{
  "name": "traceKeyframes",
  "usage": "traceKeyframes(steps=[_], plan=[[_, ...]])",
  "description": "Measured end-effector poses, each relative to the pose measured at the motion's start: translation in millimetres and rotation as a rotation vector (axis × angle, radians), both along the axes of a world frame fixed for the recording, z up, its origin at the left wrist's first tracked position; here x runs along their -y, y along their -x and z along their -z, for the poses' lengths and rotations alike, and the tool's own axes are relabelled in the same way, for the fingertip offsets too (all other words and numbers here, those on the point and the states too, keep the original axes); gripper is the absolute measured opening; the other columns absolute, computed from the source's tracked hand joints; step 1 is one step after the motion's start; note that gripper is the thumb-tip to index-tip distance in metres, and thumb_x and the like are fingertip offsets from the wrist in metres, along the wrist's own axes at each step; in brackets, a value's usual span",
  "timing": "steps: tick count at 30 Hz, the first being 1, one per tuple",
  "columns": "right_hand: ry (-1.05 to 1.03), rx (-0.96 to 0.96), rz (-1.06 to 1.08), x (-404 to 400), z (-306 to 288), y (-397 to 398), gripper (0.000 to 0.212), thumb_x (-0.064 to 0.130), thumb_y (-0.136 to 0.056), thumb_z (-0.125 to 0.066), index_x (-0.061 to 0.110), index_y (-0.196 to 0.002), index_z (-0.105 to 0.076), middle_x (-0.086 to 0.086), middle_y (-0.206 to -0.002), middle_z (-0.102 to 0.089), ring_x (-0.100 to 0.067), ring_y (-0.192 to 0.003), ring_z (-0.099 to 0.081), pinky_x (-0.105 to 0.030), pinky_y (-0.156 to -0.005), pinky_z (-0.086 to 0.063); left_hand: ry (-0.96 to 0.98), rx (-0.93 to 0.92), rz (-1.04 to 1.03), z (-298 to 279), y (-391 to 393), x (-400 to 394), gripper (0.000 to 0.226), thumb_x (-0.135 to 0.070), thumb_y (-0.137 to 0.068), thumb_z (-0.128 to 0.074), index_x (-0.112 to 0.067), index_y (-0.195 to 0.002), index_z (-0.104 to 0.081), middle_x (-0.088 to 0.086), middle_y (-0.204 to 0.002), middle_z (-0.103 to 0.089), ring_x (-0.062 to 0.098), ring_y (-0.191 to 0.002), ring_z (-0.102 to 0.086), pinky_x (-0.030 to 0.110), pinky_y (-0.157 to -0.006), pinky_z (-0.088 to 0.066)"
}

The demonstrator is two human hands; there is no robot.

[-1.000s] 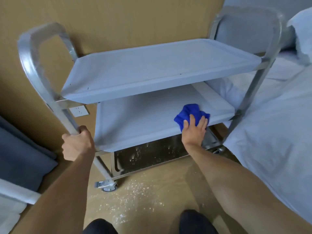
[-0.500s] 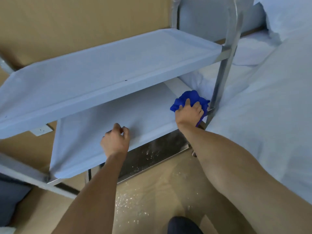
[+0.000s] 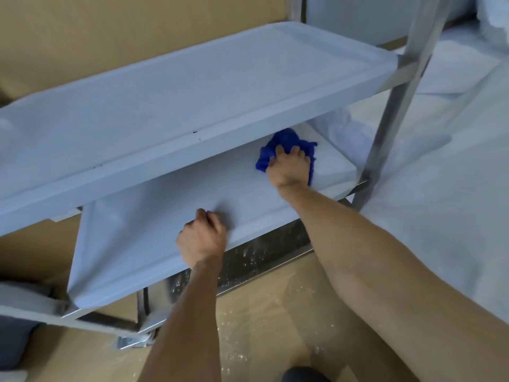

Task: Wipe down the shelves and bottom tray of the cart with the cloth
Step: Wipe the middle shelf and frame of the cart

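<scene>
Against a tan wall beside a white bed [image 3: 440, 216], the cart's middle shelf [image 3: 170, 199] carries a bunched blue cloth [image 3: 286, 142] near its far right corner, pressed down by the right hand [image 3: 289, 168] with fingers curled into it. The left hand [image 3: 202, 238] grips the shelf's front edge, steadying it. The cloth looks soft and light, best held in a wad under the palm; the shelf appears stiff and smooth.

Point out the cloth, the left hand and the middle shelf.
cloth [image 3: 286, 140]: head view, bunched top above the fingers.
left hand [image 3: 202, 239]: head view, back of hand.
middle shelf [image 3: 176, 197]: head view, bare surface.
</scene>
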State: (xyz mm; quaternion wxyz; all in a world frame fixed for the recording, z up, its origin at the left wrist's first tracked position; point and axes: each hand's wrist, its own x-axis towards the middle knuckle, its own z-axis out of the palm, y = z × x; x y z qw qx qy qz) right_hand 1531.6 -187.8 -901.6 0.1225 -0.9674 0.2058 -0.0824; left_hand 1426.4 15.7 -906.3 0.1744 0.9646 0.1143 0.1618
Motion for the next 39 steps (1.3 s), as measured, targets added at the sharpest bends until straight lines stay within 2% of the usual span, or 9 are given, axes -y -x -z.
traceKeyframes(steps=[3,5,8,12,17,22,29,35,39], plan=[[-0.098,0.127,-0.312,-67.6,-1.8,37.9,0.035,0.035,-0.091,-0.054,0.019,-0.121,-0.064,-0.021,-0.113,-0.06,-0.04,-0.1,-0.059,-0.042,-0.086,-0.044,0.025,0.013,0.01,-2.2,2.8,-2.0,0.027,-0.022,-0.096,-0.045,-0.003,-0.086,-0.061,0.029,-0.077,-0.064,0.046,-0.071,-0.059,0.036,-0.061,-0.034],[-0.094,0.097,-0.437,-85.1,-3.1,58.1,0.041,0.04,-0.094,-0.051,0.025,-0.131,-0.059,-0.017,-0.122,-0.059,-0.037,-0.106,-0.058,-0.042,-0.091,-0.044,0.081,0.002,0.01,-2.9,2.5,-7.6,0.027,-0.021,-0.097,-0.044,-0.003,-0.088,-0.062,0.029,-0.081,-0.064,0.045,-0.074,-0.057,0.037,-0.063,-0.035],[-0.08,0.047,-0.33,-70.1,0.1,70.9,0.046,0.042,-0.097,-0.044,0.033,-0.142,-0.047,-0.013,-0.131,-0.052,-0.031,-0.113,-0.054,-0.044,-0.1,-0.038,0.078,-0.053,0.11,-8.9,1.3,-18.4,0.025,-0.019,-0.095,-0.046,-0.003,-0.088,-0.063,0.029,-0.084,-0.064,0.044,-0.076,-0.057,0.036,-0.062,-0.036],[-0.125,0.08,0.052,-19.3,6.2,61.2,0.05,0.044,-0.099,-0.039,0.033,-0.148,-0.037,-0.017,-0.148,-0.038,-0.032,-0.136,-0.037,-0.05,-0.113,-0.025,-0.149,-0.178,0.215,-13.9,-4.8,-26.1,0.028,-0.031,-0.092,-0.046,-0.01,-0.092,-0.064,0.022,-0.085,-0.067,0.04,-0.079,-0.06,0.034,-0.065,-0.045],[-0.147,0.046,0.278,47.1,8.5,16.5,0.057,0.044,-0.101,-0.036,0.027,-0.155,-0.026,-0.027,-0.158,-0.019,-0.042,-0.148,-0.016,-0.053,-0.119,-0.015,-0.219,-0.106,0.19,-6.1,-4.7,-24.4,0.019,-0.026,-0.092,-0.045,-0.011,-0.086,-0.055,0.017,-0.067,-0.059,0.032,-0.059,-0.042,0.031,-0.057,-0.033],[-0.108,0.051,0.2,8.8,13.3,-26.0,0.056,0.042,-0.099,-0.038,0.019,-0.15,-0.037,-0.028,-0.145,-0.038,-0.042,-0.135,-0.036,-0.048,-0.113,-0.026,-0.158,-0.014,0.174,0.4,-14.5,-29.3,0.015,-0.019,-0.09,-0.047,-0.007,-0.086,-0.056,0.021,-0.068,-0.063,0.037,-0.057,-0.046,0.032,-0.057,-0.029],[-0.195,0.071,-0.322,-149.8,2.4,26.3,0.046,0.036,-0.095,-0.048,0.031,-0.142,-0.05,-0.013,-0.131,-0.054,-0.031,-0.124,-0.049,-0.039,-0.104,-0.035,-0.045,0.004,0.15,-2.4,-7.9,-33.8,0.029,-0.03,-0.082,-0.033,-0.01,-0.082,-0.055,0.019,-0.071,-0.065,0.041,-0.063,-0.057,0.033,-0.056,-0.031],[-0.09,0.045,-0.302,-110.2,4.7,87.3,0.049,0.041,-0.099,-0.042,0.034,-0.148,-0.041,-0.012,-0.139,-0.05,-0.029,-0.126,-0.048,-0.04,-0.107,-0.033,-0.007,-0.07,0.052,-26.4,20.1,-57.6,0.018,-0.025,-0.095,-0.041,-0.013,-0.088,-0.052,0.014,-0.074,-0.06,0.03,-0.064,-0.044,0.032,-0.061,-0.034],[-0.075,0.067,-0.176,-92.6,9.6,105.1,0.049,0.041,-0.102,-0.038,0.026,-0.149,-0.041,-0.02,-0.138,-0.049,-0.036,-0.128,-0.046,-0.047,-0.108,-0.036,-0.096,-0.101,0.021,-34.3,46.6,-108.2,0.018,-0.026,-0.097,-0.039,-0.015,-0.086,-0.047,0.011,-0.073,-0.06,0.034,-0.066,-0.05,0.032,-0.061,-0.034]])
